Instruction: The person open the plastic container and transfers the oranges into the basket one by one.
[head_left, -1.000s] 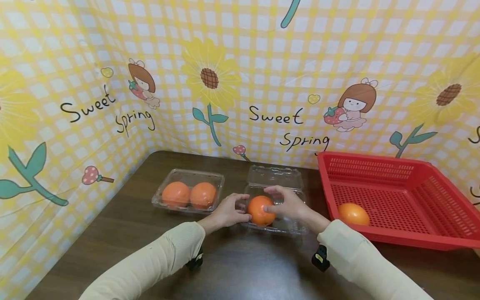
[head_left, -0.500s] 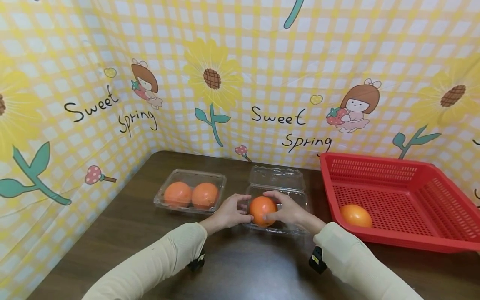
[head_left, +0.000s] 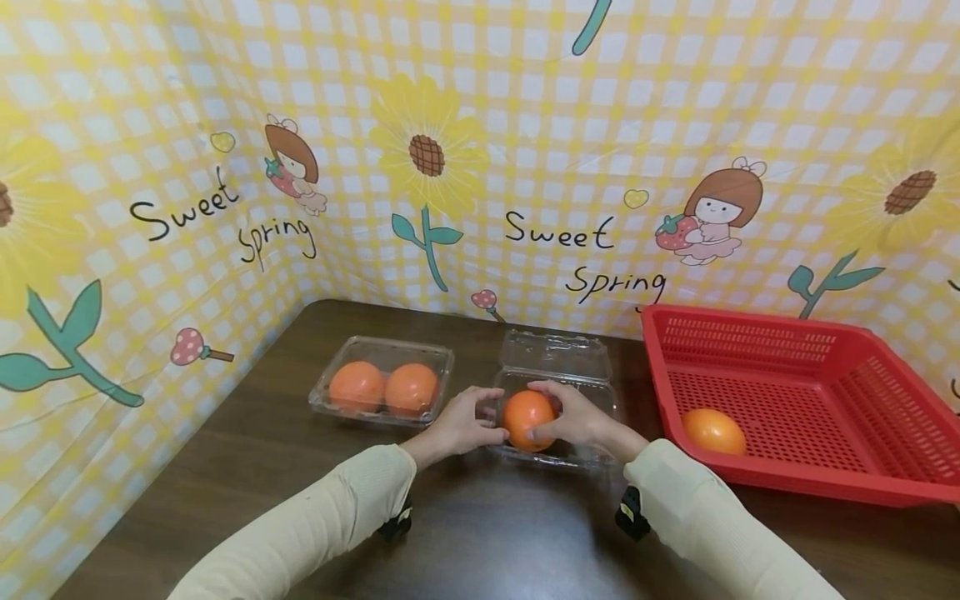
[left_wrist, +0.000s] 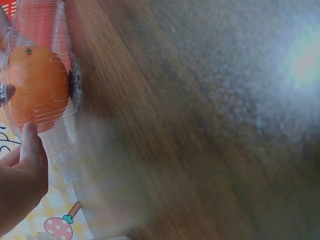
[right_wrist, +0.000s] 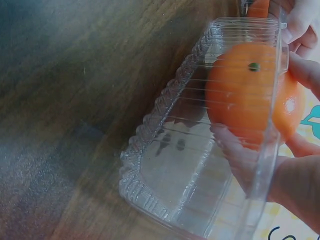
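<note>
An orange (head_left: 528,419) sits in the left half of a clear plastic clamshell box (head_left: 585,458), whose lid (head_left: 555,354) stands raised at the back. My right hand (head_left: 581,421) grips the orange from the right, thumb on the near side and fingers on the far side. The right wrist view shows part of that grip through the box's ribbed wall. My left hand (head_left: 459,421) is at the box's left side, thumb and fingers apart with loosely bent fingers. In the left wrist view its thumb (left_wrist: 31,142) touches the box wall beside the orange.
A second clamshell box (head_left: 322,408), its lid down, stands on the left with two oranges (head_left: 411,389) inside. On the right, a red basket (head_left: 885,487) has one orange (head_left: 714,431) in its near left corner. Patterned cloth (head_left: 480,150) hangs behind the brown table (head_left: 480,533).
My right hand has come closer in around the orange, its thumb lower on the near side and its fingers on the far side. The left hand stays almost in place.
</note>
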